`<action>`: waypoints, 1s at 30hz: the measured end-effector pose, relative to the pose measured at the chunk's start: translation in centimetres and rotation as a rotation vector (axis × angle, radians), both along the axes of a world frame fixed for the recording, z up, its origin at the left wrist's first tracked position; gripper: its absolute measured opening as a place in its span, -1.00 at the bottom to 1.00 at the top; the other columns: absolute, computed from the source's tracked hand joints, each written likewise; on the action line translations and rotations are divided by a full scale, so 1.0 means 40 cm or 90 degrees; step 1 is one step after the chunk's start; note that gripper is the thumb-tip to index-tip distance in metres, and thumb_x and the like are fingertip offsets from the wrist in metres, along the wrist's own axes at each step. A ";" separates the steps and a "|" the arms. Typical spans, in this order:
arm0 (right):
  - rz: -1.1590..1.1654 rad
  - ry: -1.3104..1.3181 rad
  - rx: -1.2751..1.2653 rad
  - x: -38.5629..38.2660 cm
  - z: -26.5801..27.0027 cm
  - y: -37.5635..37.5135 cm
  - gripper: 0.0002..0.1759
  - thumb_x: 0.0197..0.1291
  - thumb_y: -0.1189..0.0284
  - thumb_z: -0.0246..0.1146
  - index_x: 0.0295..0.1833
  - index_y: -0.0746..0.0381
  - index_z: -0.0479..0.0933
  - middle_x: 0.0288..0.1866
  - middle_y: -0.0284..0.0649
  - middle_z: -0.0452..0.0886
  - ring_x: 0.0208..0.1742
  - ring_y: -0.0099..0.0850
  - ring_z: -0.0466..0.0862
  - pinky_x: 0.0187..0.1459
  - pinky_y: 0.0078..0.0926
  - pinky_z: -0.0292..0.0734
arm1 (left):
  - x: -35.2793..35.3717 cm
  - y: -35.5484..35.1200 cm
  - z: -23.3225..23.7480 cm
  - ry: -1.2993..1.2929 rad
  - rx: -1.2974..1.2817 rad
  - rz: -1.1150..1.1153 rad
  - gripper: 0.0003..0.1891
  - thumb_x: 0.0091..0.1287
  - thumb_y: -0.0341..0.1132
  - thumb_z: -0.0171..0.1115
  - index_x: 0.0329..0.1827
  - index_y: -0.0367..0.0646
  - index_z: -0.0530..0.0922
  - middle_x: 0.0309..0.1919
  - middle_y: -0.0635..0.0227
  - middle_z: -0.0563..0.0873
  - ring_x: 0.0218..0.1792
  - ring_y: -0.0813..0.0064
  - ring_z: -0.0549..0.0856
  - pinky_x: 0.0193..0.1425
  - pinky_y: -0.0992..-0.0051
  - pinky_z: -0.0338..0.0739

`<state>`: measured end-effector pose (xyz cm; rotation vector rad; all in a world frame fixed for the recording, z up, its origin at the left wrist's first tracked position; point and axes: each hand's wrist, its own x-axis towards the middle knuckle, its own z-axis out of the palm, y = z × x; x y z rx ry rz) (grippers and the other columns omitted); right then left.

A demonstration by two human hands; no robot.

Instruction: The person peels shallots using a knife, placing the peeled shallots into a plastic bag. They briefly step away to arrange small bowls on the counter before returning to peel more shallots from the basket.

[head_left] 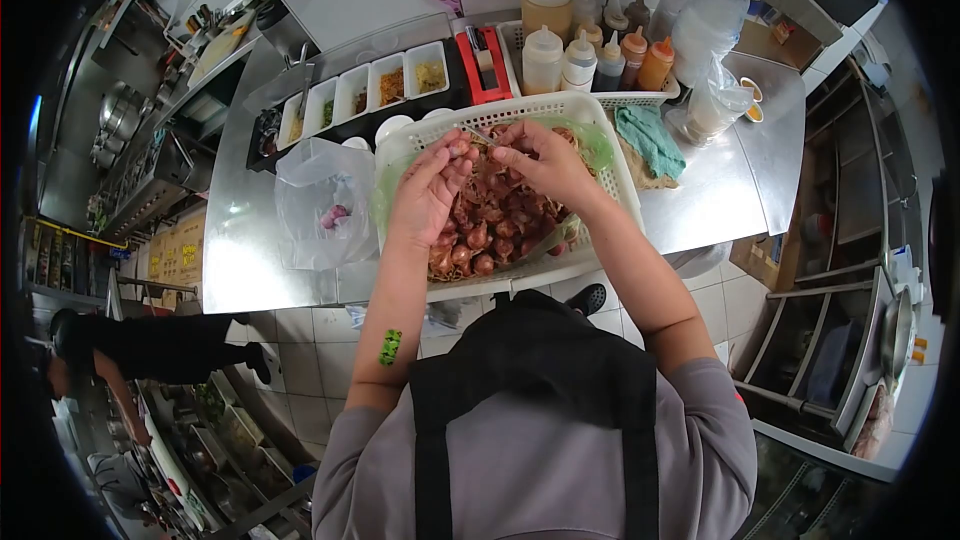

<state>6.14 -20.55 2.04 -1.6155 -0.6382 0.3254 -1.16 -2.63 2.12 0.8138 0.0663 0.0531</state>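
Note:
Over a white plastic basket (618, 155) of red shallots (485, 225), my two hands meet near its far side. My left hand (430, 192) is closed around a shallot (459, 148), held up in the fingertips. My right hand (548, 166) is closed on what looks like a small knife (479, 136); its thin blade points at the shallot, and the handle is hidden in my fingers. Green netting (597, 148) lines part of the basket. To the left, a clear plastic bag (305, 185) holds a few purple peeled shallots (335, 216).
Behind the basket stand white condiment trays (391, 85), a red tape dispenser (484, 65) and a crate of squeeze bottles (543, 60). A green cloth (650, 140) lies on the steel table (735, 195) to the right. Another person (150, 345) is at the left.

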 end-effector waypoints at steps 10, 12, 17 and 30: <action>0.128 0.143 -0.007 -0.025 0.081 -0.025 -0.57 0.24 0.30 0.20 0.20 0.14 0.36 -0.42 -0.35 0.51 -0.45 -0.60 0.48 -0.37 -0.59 0.42 | 0.001 0.005 -0.006 -0.021 0.030 -0.018 -0.68 0.31 -0.48 0.10 0.13 -0.31 0.43 -0.04 0.26 0.60 -0.08 0.47 0.60 0.00 0.54 0.48; 0.093 -0.012 0.021 -0.022 0.042 0.000 -0.54 0.24 0.34 0.19 0.25 0.13 0.33 -0.40 -0.39 0.51 -0.39 -0.64 0.48 -0.33 -0.63 0.40 | -0.004 -0.001 0.007 -0.021 0.027 -0.023 -0.68 0.30 -0.49 0.12 0.11 -0.31 0.45 -0.05 0.26 0.60 -0.08 0.48 0.60 -0.01 0.54 0.48; 0.133 -0.033 -0.009 -0.027 0.042 -0.007 -0.55 0.24 0.37 0.19 0.24 0.14 0.37 -0.31 -0.43 0.54 -0.22 -0.65 0.48 -0.10 -0.61 0.39 | -0.001 -0.002 -0.017 -0.004 0.072 0.018 -0.72 0.27 -0.48 0.16 0.04 -0.31 0.49 -0.08 0.29 0.62 -0.10 0.51 0.60 -0.01 0.57 0.48; 0.069 -0.014 0.052 -0.033 0.016 0.021 -0.75 0.22 0.42 0.19 -0.02 0.27 0.44 -0.25 -0.34 0.55 -0.17 -0.56 0.52 -0.07 -0.52 0.42 | -0.018 -0.034 -0.010 -0.010 0.246 0.074 -0.80 0.19 -0.54 0.24 -0.11 -0.33 0.55 -0.17 0.32 0.63 -0.16 0.58 0.59 -0.02 0.60 0.49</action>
